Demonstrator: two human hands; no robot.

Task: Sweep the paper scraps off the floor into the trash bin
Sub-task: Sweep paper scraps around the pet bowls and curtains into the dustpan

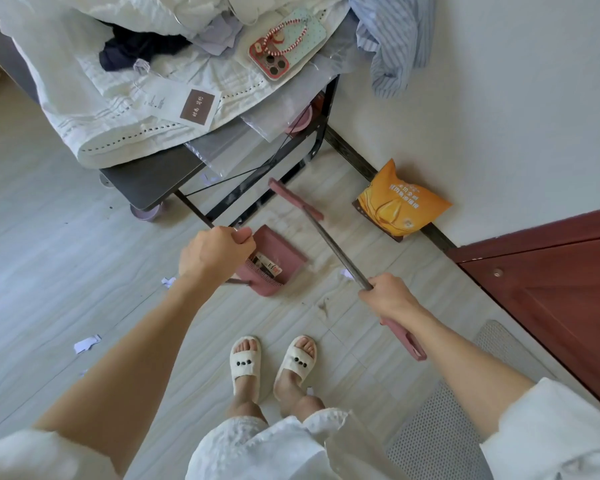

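My left hand [213, 251] is closed around the top of the dustpan's handle, and the pink dustpan [278, 252] stands on the floor just beyond it with some rubbish inside. My right hand [390, 296] grips the metal pole of the pink broom [329, 242], whose head [295, 199] rests on the floor under the table's edge. White paper scraps lie on the pale floor: one [168, 282] left of the dustpan, one [87, 344] farther left, and one [346, 273] beside the broom pole. No trash bin is in view.
A black-framed table [146, 183] piled with white cloth, a phone and clothes stands ahead. An orange bag [400, 202] leans on the white wall. A dark red door [551, 289] is at right, with a grey mat [444, 424] before it. My slippered feet [274, 362] stand below.
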